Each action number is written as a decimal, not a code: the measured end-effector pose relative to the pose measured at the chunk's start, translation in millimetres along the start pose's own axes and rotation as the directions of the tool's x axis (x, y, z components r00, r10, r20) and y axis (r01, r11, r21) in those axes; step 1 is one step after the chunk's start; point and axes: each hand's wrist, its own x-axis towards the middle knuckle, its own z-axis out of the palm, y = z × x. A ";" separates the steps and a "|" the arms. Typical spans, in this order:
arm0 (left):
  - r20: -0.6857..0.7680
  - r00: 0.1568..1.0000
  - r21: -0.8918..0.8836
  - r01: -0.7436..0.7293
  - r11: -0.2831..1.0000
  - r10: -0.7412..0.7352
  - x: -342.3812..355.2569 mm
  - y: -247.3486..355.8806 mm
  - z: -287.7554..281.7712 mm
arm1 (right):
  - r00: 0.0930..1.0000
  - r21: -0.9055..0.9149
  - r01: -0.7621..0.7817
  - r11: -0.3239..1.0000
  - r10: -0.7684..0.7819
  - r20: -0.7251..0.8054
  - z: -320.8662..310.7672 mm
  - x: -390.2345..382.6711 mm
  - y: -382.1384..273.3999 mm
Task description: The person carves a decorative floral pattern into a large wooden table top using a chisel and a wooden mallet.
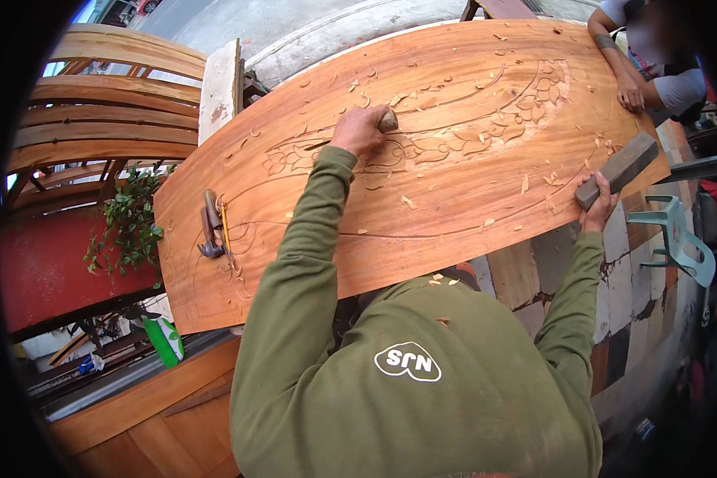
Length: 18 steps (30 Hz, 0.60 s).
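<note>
My left hand (360, 130) is closed round a carving chisel, its wooden handle end (388, 121) sticking out past the thumb side. The dark blade (316, 146) slants down to the left over the carving. In my right hand (599, 205), at the panel's right front edge, is a dark rectangular wooden block (620, 169), gripped near its lower end and held apart from the chisel. Beneath both hands lies a large reddish-brown wooden panel (422, 207) with a carved leaf and flower band (486, 131) and curved outlines, strewn with shavings (406, 202).
A hammer (211, 231) and a thin yellow stick-like tool (225, 227) lie on the panel's left part. Another person's arm (631, 92) rests at the far right edge. A pale green plastic chair (677, 235) stands right, a slatted wooden frame (111, 111) and leafy plant (127, 219) left.
</note>
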 end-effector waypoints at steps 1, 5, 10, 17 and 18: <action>0.005 1.000 -0.008 -0.009 1.000 0.009 -5.6 -14.6 6.1 | 1.000 -0.011 0.004 1.000 -0.004 -0.007 -0.4 0.6 1.0; -0.245 0.923 -0.114 -0.331 0.937 0.296 -64.1 -45.8 49.2 | 0.999 -0.016 0.017 1.000 -0.018 -0.030 -1.2 3.5 1.8; -0.191 0.923 -0.171 -0.367 0.914 0.335 -157.5 -34.4 67.4 | 0.998 -0.025 0.007 1.000 -0.008 -0.059 -4.8 6.7 4.3; -0.131 0.948 -0.165 -0.310 0.936 0.290 -261.2 -46.4 76.8 | 0.999 -0.037 -0.006 0.999 0.005 -0.048 -16.5 15.1 12.0; -0.043 0.964 -0.220 -0.264 0.939 0.261 -268.4 -46.1 70.0 | 0.998 -0.043 0.000 0.999 -0.003 -0.057 -14.6 16.3 11.5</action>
